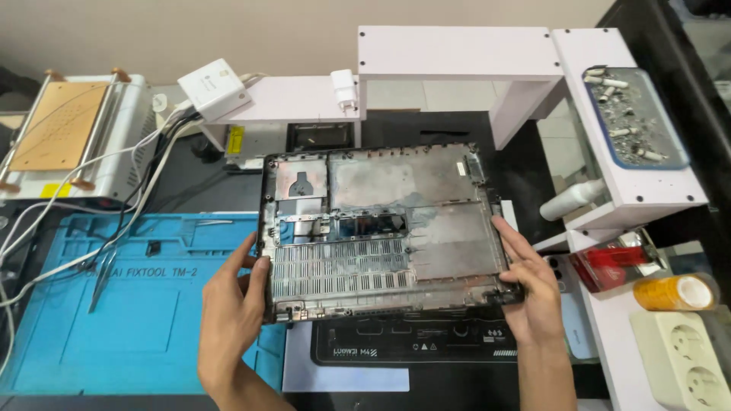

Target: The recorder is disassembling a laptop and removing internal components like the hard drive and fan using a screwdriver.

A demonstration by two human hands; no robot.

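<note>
Both hands grip a laptop bottom cover, a dark rectangular shell with its dull metallic inner side and slotted vent grille facing up: the left hand clasps its left edge, the right hand its right edge. The cover hangs tilted over a black mat. Left of the cover lies a blue silicone work mat; right of it, a white shelf carries a tray of ash.

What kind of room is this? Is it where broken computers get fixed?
Probably an electronics repair bench. Both hands hold an opened laptop bottom cover above a blue repair mat, with tweezers lying on it.
</note>
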